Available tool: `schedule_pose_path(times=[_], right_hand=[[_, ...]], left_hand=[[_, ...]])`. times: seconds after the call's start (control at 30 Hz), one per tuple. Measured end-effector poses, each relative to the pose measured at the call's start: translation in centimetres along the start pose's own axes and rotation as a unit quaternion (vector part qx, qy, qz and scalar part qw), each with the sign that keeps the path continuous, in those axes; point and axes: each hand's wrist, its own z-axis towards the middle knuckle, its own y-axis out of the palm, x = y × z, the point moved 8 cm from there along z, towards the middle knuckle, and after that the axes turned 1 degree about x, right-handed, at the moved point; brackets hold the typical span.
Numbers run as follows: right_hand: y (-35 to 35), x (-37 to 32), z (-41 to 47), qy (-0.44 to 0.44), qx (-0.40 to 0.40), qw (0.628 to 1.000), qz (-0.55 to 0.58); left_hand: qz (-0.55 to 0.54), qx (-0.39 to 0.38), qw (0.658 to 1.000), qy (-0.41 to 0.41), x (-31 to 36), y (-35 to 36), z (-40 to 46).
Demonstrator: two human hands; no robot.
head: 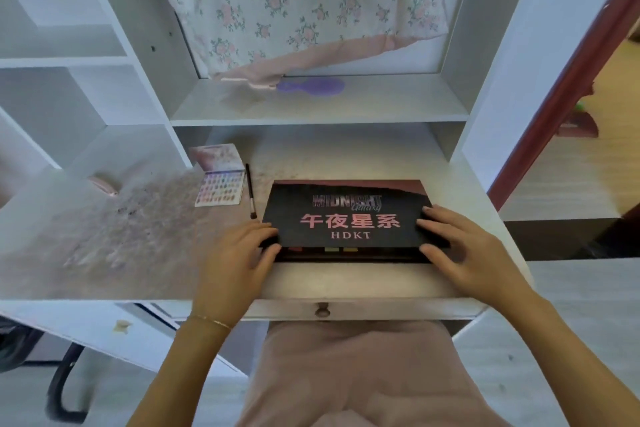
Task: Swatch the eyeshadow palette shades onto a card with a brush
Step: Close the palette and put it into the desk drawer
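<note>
A large black eyeshadow palette (349,218) with pink lettering lies on the desk in front of me. Its lid is lifted a crack at the near edge, and a few colour pans show underneath. My left hand (239,253) grips its near left corner, fingers on the lid and thumb at the front edge. My right hand (464,246) holds the near right corner the same way. A thin dark brush (250,191) lies on the desk just left of the palette. Further left, a small palette (220,184) stands open with many pastel shades.
The white desk (145,246) is dusty and has a drawer knob (322,309) at its front edge. A shelf above holds a purple hairbrush (313,84) under a floral cloth (298,3). A pink object (104,185) lies far left. Open cubbies stand at the left.
</note>
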Motion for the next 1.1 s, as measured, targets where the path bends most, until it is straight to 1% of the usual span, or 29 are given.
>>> schedule_pose_path(times=[0.07, 0.2, 0.27, 0.33, 0.4, 0.47, 0.53, 0.57, 0.6, 0.67, 0.73, 0.8, 0.87, 0.9, 0.97, 1.1], right_hand=[[0.9, 0.7, -0.2, 0.027, -0.024, 0.999, -0.023], [1.9, 1.6, 0.8, 0.073, -0.053, 0.995, -0.051], [2.3, 1.3, 1.5, 0.082, -0.052, 0.992, -0.075], [2.6, 0.4, 2.1, 0.078, -0.033, 0.992, -0.099], [3.1, -1.4, 2.2, 0.053, -0.005, 0.995, -0.089], [4.2, -3.4, 2.0, 0.018, 0.006, 0.998, -0.067], [5.6, -4.8, 1.6, -0.005, -0.003, 0.998, -0.055], [6.3, -5.2, 1.4, -0.011, -0.012, 0.998, -0.058], [6.8, -5.5, 1.3, -0.018, -0.021, 0.997, -0.069], [7.2, -5.7, 1.2, -0.025, -0.031, 0.995, -0.088], [7.2, -5.5, 1.3, -0.023, -0.032, 0.996, -0.083], [7.1, -5.4, 1.3, -0.025, -0.033, 0.996, -0.080], [6.9, -5.4, 1.4, -0.025, -0.029, 0.996, -0.082], [6.9, -5.5, 1.4, -0.025, -0.028, 0.996, -0.083], [6.9, -5.5, 1.4, -0.026, -0.024, 0.995, -0.088], [6.9, -5.6, 1.5, -0.030, -0.022, 0.994, -0.106]], left_hand=[[0.036, -0.013, 0.999, 0.011, 0.5, 1.2, 0.0], [0.070, 0.007, 0.998, 0.003, 0.7, 2.0, 0.7], [0.086, -0.017, 0.996, -0.014, 0.4, 2.6, 1.4], [0.088, -0.038, 0.995, -0.037, 0.3, 3.2, 2.0], [0.054, -0.028, 0.997, -0.045, 1.0, 3.2, 1.7], [0.005, 0.021, 1.000, -0.020, 2.6, 2.4, 0.4], [-0.047, 0.079, 0.996, 0.010, 4.2, 1.4, -1.7], [-0.074, 0.089, 0.993, 0.021, 4.8, 1.2, -2.9], [-0.094, 0.083, 0.992, 0.031, 5.3, 1.2, -3.9], [-0.103, 0.036, 0.993, 0.039, 5.7, 2.2, -5.8], [-0.080, -0.056, 0.995, 0.007, 4.9, 4.5, -7.2], [-0.044, -0.146, 0.986, -0.062, 2.6, 7.3, -8.3], [-0.003, -0.195, 0.971, -0.138, 0.3, 9.5, -8.9], [-0.003, -0.199, 0.965, -0.168, -0.4, 10.2, -9.0], [-0.027, -0.177, 0.962, -0.208, -0.7, 11.2, -8.7], [-0.018, -0.113, 0.962, -0.248, -0.5, 11.7, -8.0]])
